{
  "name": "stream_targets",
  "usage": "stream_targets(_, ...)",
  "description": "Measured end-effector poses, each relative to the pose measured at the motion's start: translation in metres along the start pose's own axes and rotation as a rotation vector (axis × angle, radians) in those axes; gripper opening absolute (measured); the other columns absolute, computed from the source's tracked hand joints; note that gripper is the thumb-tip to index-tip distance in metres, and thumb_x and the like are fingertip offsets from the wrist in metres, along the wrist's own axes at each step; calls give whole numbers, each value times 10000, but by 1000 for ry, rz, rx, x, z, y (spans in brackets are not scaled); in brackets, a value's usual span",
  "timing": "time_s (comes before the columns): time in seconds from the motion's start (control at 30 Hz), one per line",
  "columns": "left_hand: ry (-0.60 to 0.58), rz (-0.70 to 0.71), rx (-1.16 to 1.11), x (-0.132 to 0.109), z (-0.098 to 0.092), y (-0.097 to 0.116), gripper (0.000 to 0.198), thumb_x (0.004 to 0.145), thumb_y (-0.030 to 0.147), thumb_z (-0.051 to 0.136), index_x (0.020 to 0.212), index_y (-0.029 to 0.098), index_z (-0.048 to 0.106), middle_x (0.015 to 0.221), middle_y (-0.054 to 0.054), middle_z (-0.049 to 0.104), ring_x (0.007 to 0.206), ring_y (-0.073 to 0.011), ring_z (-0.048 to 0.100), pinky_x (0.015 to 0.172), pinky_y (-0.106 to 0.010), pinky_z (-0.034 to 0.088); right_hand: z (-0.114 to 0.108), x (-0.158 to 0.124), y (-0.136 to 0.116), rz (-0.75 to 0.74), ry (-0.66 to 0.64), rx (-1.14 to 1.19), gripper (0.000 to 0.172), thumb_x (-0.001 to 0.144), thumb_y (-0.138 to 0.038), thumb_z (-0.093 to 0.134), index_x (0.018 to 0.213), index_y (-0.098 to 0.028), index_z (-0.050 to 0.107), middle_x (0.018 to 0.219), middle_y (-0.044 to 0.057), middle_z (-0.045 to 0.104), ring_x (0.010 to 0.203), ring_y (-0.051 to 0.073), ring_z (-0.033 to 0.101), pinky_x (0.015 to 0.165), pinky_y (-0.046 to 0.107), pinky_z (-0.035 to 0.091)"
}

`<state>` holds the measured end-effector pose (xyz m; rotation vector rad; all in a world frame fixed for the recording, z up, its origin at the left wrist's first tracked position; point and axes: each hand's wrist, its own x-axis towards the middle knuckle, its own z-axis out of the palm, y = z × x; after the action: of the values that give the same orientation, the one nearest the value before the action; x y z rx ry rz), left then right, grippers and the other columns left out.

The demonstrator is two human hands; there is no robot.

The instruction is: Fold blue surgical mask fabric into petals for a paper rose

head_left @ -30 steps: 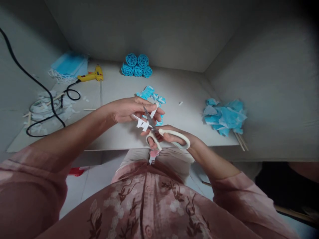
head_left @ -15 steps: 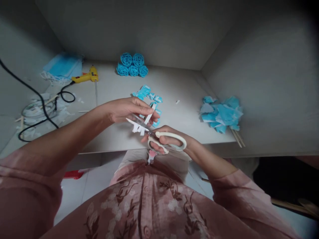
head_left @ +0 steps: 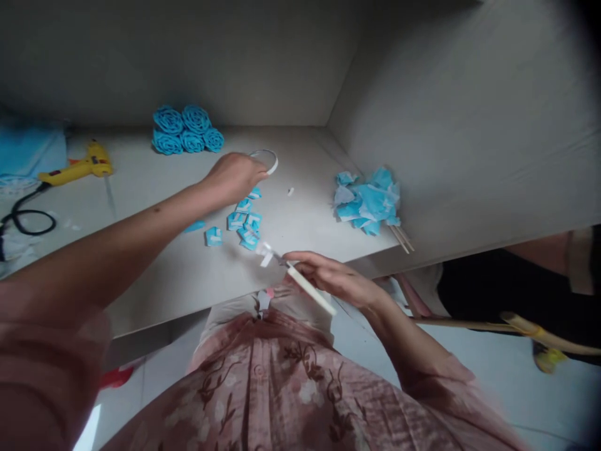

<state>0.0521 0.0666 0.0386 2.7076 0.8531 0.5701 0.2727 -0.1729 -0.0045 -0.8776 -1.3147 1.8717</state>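
Observation:
My left hand (head_left: 237,178) reaches over the table with its fingers closed on a thin white ring (head_left: 273,164) that looks like a roll of tape. Below it lie several small blue pieces (head_left: 237,220) with white strips on them. In my right hand (head_left: 323,275), near the table's front edge, is a pair of scissors (head_left: 310,290) with cream handles. White strips (head_left: 267,257) hang at the scissors' blades, which are blurred. Part of the right fingers is hidden behind the handles.
Rolled blue flowers (head_left: 188,130) stand stacked at the back wall. A yellow glue gun (head_left: 79,166) with a black cord lies left, beside blue masks (head_left: 28,150). On the right are crumpled blue sheets (head_left: 369,200) and thin sticks (head_left: 401,239). Another person's arm (head_left: 539,260) shows at right.
The left hand has moved away from the scissors, toward the back of the table, with the white ring. The scissors have turned edge-on. My view has swung to the right.

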Motion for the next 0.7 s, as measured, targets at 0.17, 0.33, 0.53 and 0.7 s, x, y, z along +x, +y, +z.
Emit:
stream_targets(0.17, -39, 92, 291, 48, 54, -11, 400, 989, 241, 383, 1043, 168, 773, 1087, -174, 765, 1041, -276, 670, 985, -413, 485, -9, -18, -3, -158, 253, 57, 898, 759, -715, 846, 1521, -308, 603, 1252, 95, 722, 826, 161, 597, 678, 283, 488)
stream_targets(0.33, -39, 6, 83, 53, 55, -20, 512, 1005, 221, 438, 1448, 95, 662, 1478, -200, 668, 1371, -279, 598, 1205, -433, 417, -14, -20, -16, -32, 499, -27, 516, 874, -628, 738, 1174, -211, 787, 1105, 113, 805, 891, 212, 727, 808, 334, 552)
stream_targets(0.53, 217, -185, -129, 23, 7, -32, 544, 976, 211, 579, 1515, 139, 613, 1415, -140, 709, 1220, -219, 658, 1143, -408, 492, -50, -7, -28, 35, 720, -232, 406, 863, -592, 675, 848, -197, 766, 788, 55, 766, 656, 182, 662, 637, 303, 514)
stream_targets(0.7, 363, -328, -393, -26, -16, -22, 458, 929, 66, 571, 1364, 106, 709, 1276, -135, 769, 1133, -209, 703, 1071, -374, 531, -82, 21, -23, 56, 670, -593, 375, 905, -517, 619, 1010, -190, 770, 665, -6, 665, 598, 148, 555, 598, 277, 453)
